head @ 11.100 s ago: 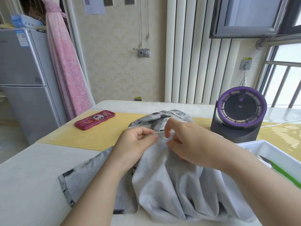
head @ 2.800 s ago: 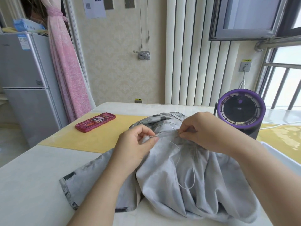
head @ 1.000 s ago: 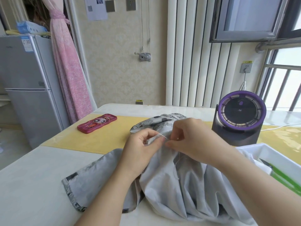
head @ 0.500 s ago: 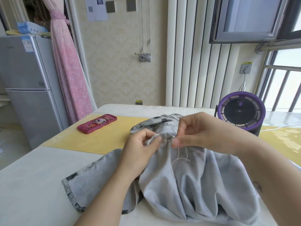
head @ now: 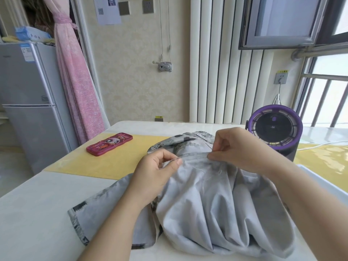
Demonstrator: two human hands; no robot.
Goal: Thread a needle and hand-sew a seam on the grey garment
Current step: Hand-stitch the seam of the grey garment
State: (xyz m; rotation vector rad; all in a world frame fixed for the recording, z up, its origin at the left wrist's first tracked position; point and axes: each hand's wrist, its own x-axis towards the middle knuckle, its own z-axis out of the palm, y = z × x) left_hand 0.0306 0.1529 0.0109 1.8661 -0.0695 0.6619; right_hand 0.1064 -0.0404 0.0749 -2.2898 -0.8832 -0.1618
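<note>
The grey garment (head: 216, 204) is heaped on the near middle of the tabletop (head: 37, 213), with one patterned edge spread flat to the left and its far end lying on the yellow runner (head: 120, 162). A raised fold along the top of the garment is held between both hands. The left end of that fold is pinched between the thumb and forefinger of the left hand (head: 156, 172). The right end is pinched by the curled fingers of the right hand (head: 235, 147), the fingertips closed tightly at the fabric. Whether a needle is held there cannot be told. A thin pale thread (head: 204, 182) is seen hanging loosely down the cloth below the fold. A red phone case (head: 109, 144) is laid on the runner, far left of the garment and well apart from it. A purple fan (head: 275, 127) is stood at the far right, just behind the right hand.
</note>
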